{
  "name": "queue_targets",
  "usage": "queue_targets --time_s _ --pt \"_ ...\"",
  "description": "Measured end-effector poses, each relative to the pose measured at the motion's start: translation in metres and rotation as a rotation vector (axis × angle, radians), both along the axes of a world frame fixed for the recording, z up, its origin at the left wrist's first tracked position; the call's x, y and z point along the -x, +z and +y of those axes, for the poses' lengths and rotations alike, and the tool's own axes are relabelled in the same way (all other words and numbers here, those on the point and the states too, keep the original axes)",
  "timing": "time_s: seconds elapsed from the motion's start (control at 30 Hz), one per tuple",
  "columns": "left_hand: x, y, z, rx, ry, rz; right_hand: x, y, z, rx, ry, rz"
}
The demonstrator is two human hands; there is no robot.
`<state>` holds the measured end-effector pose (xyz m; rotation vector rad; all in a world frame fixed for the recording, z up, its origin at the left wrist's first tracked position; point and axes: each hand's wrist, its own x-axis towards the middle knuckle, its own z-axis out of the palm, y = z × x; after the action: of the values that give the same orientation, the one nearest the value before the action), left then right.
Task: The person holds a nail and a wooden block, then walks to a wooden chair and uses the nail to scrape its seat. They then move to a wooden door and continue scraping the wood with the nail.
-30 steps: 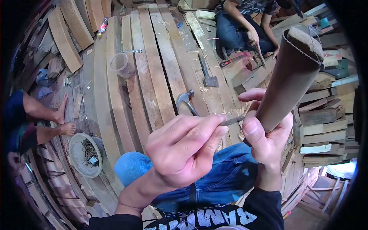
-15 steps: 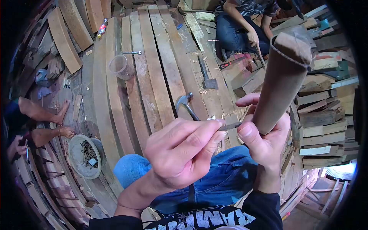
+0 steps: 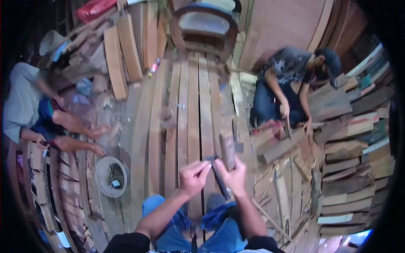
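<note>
My right hand (image 3: 233,175) is wrapped round a brown cylindrical piece (image 3: 228,151) that stands nearly upright. My left hand (image 3: 194,178) is beside it, its fingertips pinched together; whatever they hold is too small and blurred to make out. Between and below the hands, a hammer (image 3: 220,180) with a dark handle shows over the floor, its head near my left fingertips. Both hands are above the long floor planks (image 3: 193,126), in front of my knees.
A person (image 3: 291,84) sits at the right, holding a tool over wood. Another person (image 3: 25,101) sits at the left near a bucket of nails (image 3: 110,179). A clear container (image 3: 166,117), a wrench (image 3: 179,105), a bottle (image 3: 154,67) and stacked wood (image 3: 350,192) are around.
The view has tilted up and widened, showing both people and a chair-like frame. My hands and the cylindrical piece appear lower, smaller and farther from the camera.
</note>
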<state>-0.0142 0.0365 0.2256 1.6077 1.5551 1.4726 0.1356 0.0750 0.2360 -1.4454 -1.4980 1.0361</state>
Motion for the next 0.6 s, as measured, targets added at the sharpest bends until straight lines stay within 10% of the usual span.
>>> queue_targets --time_s 0.17,0.47,0.6 --pt "0.006 0.120 -0.040 0.096 0.140 -0.059 0.008 0.099 -0.045 0.129 -0.088 0.038" --pt "0.032 0.476 -0.060 0.120 0.067 -0.010 -0.083 0.418 -0.120 0.271 0.196 -0.336" --pt "0.031 0.540 -0.059 0.022 0.095 -0.049 -0.098 0.498 -0.123 0.364 0.215 -0.342"
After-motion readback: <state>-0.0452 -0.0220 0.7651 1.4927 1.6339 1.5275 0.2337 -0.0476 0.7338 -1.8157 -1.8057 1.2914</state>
